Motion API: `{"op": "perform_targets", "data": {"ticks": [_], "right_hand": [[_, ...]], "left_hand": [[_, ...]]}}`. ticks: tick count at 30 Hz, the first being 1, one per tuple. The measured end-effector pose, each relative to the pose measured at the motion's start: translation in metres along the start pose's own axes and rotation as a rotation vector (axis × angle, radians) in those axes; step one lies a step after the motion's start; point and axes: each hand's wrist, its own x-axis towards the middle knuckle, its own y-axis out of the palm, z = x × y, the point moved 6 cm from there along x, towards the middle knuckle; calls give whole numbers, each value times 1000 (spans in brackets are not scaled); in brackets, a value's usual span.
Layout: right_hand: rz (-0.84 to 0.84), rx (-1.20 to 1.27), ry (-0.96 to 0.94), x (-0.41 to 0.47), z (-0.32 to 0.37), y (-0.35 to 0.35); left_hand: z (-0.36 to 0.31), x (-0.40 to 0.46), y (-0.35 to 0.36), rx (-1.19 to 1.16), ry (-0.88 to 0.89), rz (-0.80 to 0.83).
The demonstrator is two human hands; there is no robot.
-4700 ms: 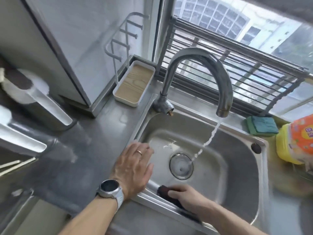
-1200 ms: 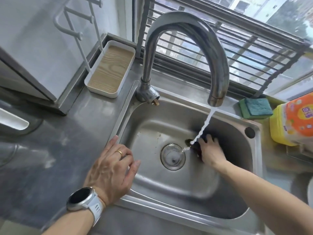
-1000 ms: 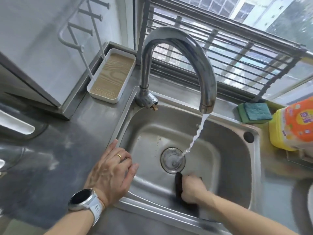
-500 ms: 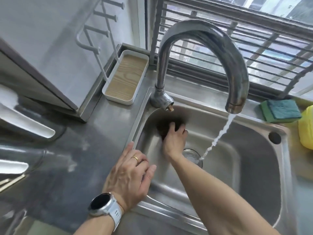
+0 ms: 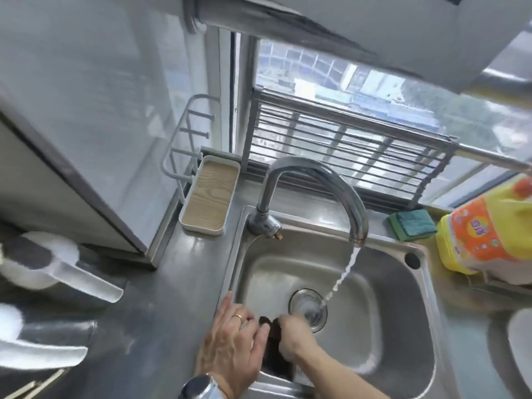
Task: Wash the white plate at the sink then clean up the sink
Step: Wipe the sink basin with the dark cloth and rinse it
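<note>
The head camera is the only view, and it looks down into the sink [image 5: 408, 335]. The right hand [image 5: 290, 331] is low in the basin, at the near left wall, and its fingers are closed around a dark scrubber [image 5: 273, 349]; the exact grip is blurred, so I think it is a full grasp, not a pinch. The scrubber seems to lie with its long side going from the drain [image 5: 308, 308] towards the near rim, directly under and to the left of the fingers. The left hand [image 5: 230, 344] rests flat on the sink's left edge with fingers spread and holds nothing. It is just beside the scrubber, but the right hand is the working one.

Water runs from the tap [image 5: 313, 191] into the drain. At the right edge of the frame, on the counter, a white curved shape [image 5: 521, 344] is probably the plate, already outside the sink. The near wall and corner probably remain to scrub.
</note>
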Motion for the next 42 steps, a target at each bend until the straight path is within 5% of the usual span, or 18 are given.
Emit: {"op": "perform_targets", "data": {"ticks": [4, 10, 13, 17, 25, 29, 34, 42], "right_hand": [[-279, 105, -92, 34, 8, -35], [27, -114, -66, 12, 18, -15], [142, 431, 193, -38, -21, -23], [-24, 1499, 527, -93, -67, -57], [23, 2078, 568, -87, -67, -123], [-238, 1949, 678, -61, -80, -113], [-353, 1977, 721, -23, -91, -80], [-14, 2234, 491, -41, -57, -92]], "left_hand": [[4, 1, 2, -3, 10, -136], [9, -1, 10, -6, 1, -99], [8, 6, 15, -67, -176, -17], [-25, 24, 30, -394, -710, 254], [-118, 79, 86, -1339, -1176, 249], [-119, 79, 99, -1297, -1246, 106], [-113, 77, 97, -1204, -1199, -19], [-103, 98, 101, -745, -1021, 201]]}}
